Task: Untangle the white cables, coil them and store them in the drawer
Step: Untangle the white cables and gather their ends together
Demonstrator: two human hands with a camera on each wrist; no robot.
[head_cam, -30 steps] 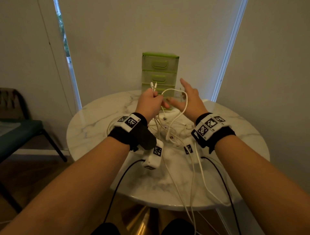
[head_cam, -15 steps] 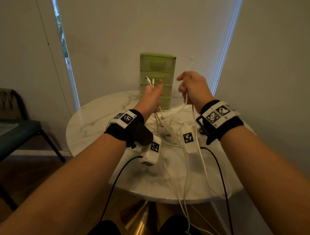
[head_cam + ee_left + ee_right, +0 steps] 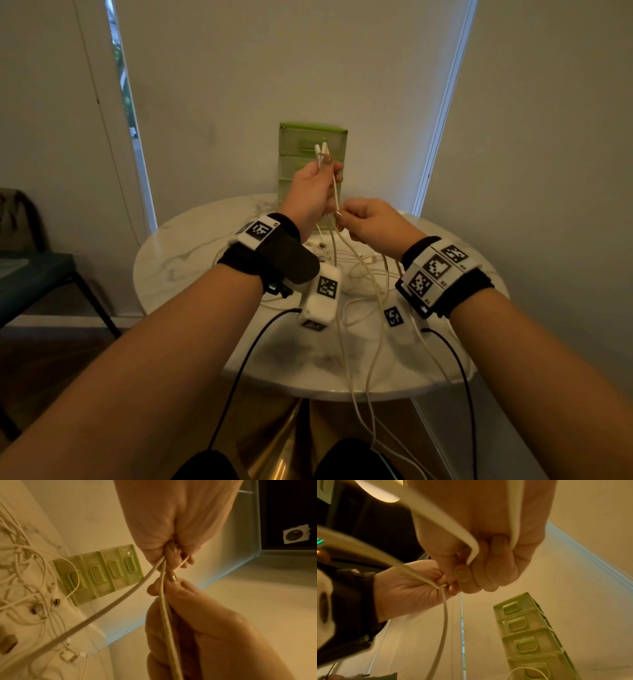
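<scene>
Left grip [image 3: 313,192] and right grip [image 3: 368,222] pinching white cables [image 3: 334,192] above the table [image 3: 178,260], strands over its near edge.

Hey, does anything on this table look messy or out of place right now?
Yes: white cables lie in a tangled heap on the marble table, and several strands trail over its front edge. The green drawer unit stands upright with its drawers closed.

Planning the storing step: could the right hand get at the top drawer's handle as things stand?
Probably not yet. The right hand is pinching a cable also held by the left hand, which, with two plugs, sits before the top drawer. Nothing else blocks it.
</scene>
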